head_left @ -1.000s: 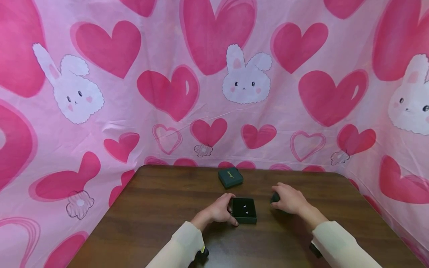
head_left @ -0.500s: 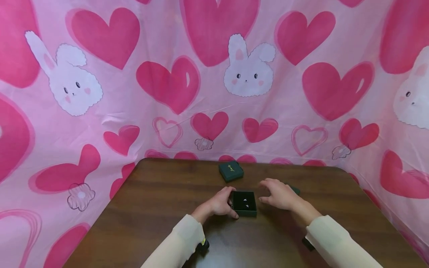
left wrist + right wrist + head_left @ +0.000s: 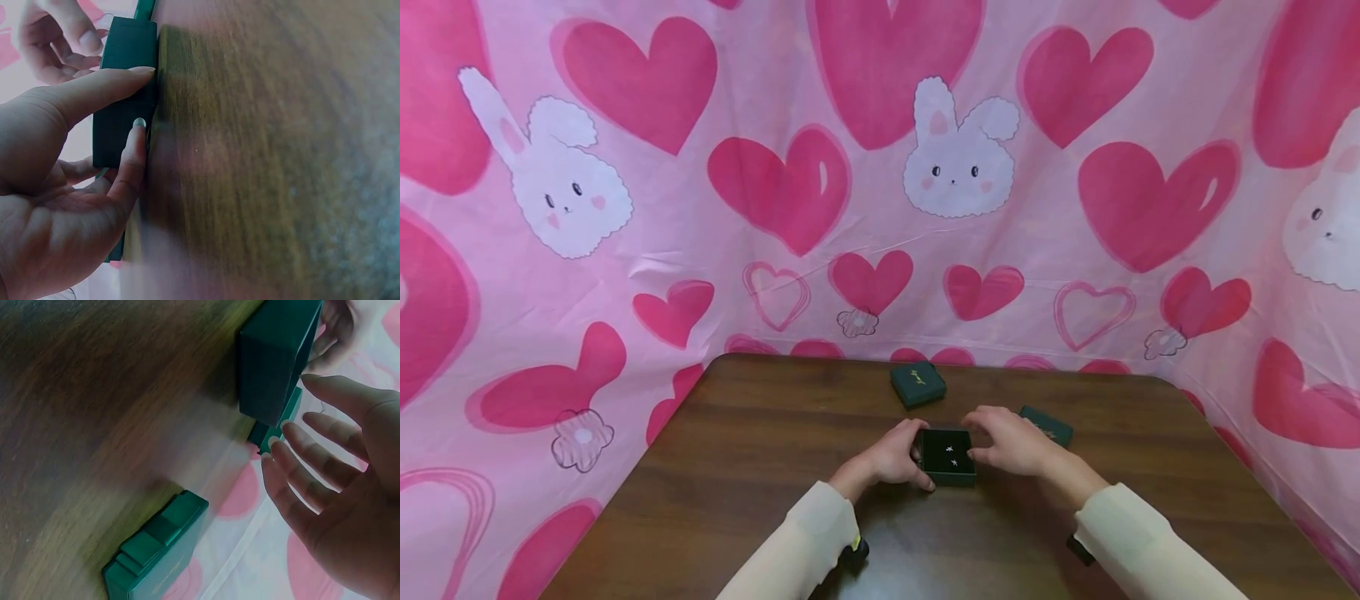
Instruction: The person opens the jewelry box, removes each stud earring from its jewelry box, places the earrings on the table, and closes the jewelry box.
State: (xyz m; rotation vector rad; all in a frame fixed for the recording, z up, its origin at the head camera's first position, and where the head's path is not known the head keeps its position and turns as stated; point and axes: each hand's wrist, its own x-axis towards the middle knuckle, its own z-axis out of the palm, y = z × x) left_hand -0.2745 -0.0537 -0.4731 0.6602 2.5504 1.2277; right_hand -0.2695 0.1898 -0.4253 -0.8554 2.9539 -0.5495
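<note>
A dark green jewelry box (image 3: 955,480), without its lid, stands on the table with its black lining facing up. Two small silver star-shaped earrings (image 3: 950,449) sit on the lining. My left hand (image 3: 891,456) grips the box's left side; in the left wrist view its thumb and fingers press the green wall (image 3: 128,50). My right hand (image 3: 1017,442) hovers at the box's right rim, thumb and fingers spread apart with nothing between them. Its fingertips (image 3: 275,442) hang loosely bent beside the box in the right wrist view.
Behind the jewelry box lies a green box lid (image 3: 917,385) with gold lettering. Another green lettered piece (image 3: 1047,425) lies just beyond my right hand, a ribbon bow (image 3: 147,547) on its side. The wooden table (image 3: 760,467) ends at a pink heart-patterned cloth (image 3: 865,217).
My right hand let go of the green lettered piece on the right, then came left to the box's rim. My left hand stays on the box. The head view tilted down slightly.
</note>
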